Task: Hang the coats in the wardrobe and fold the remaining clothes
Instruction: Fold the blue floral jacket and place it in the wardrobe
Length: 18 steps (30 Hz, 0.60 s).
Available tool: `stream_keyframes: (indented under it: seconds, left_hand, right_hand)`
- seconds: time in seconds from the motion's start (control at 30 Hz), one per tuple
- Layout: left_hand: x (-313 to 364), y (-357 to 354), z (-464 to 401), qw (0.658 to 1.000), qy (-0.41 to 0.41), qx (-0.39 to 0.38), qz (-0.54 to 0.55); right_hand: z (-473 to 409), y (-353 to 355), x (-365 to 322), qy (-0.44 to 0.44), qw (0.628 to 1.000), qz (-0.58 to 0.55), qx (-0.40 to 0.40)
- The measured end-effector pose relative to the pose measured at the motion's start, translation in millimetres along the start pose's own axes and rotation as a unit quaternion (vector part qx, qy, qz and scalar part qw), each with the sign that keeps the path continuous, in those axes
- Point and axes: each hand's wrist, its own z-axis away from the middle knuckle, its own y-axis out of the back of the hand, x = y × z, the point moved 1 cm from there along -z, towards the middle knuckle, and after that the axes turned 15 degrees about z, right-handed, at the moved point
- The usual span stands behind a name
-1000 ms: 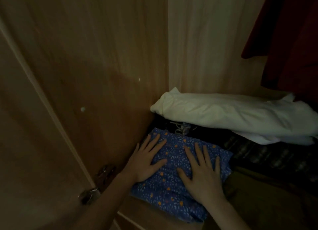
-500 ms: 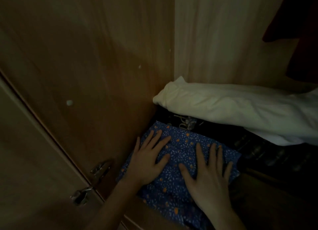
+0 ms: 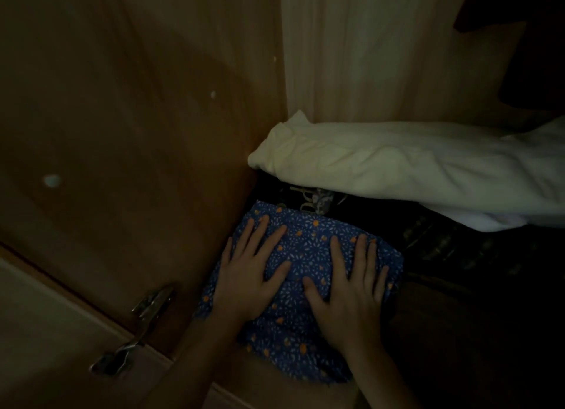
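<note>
A folded blue cloth with white and orange specks (image 3: pixel 308 249) lies in the wardrobe's lower left corner, against the wooden side wall (image 3: pixel 153 133). My left hand (image 3: pixel 249 274) lies flat on its left half, fingers spread. My right hand (image 3: pixel 351 289) rests flat on its right half, fingers spread too. Neither hand grips the cloth. Behind it a white folded garment (image 3: pixel 397 176) lies over darker clothes (image 3: pixel 458 246).
A dark red coat (image 3: pixel 526 41) hangs at the top right. Metal hinges (image 3: pixel 134 335) sit at the lower left where the open door (image 3: pixel 36 332) meets the side wall. The pale back panel (image 3: pixel 367 51) stands behind the pile. The scene is dim.
The view has shifted slightly, so the pile sits further right and the hinges show more. Both hands stay flat on the blue cloth, slid a little forward.
</note>
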Motion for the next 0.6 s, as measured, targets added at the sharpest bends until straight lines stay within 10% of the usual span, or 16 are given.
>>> stream_keyframes:
  seconds: [0.37,0.6]
  left_hand:
    - [23.1,40.6,32.1,0.994,0.016,-0.081,-0.069]
    - [53.8,95.2,88.7,0.991,-0.021,-0.106,-0.079]
  right_hand:
    - [3.5,48.2,19.6,0.082,0.986,-0.012,-0.141]
    - [76.8,118.2,15.9,0.066,0.994,0.029,-0.084]
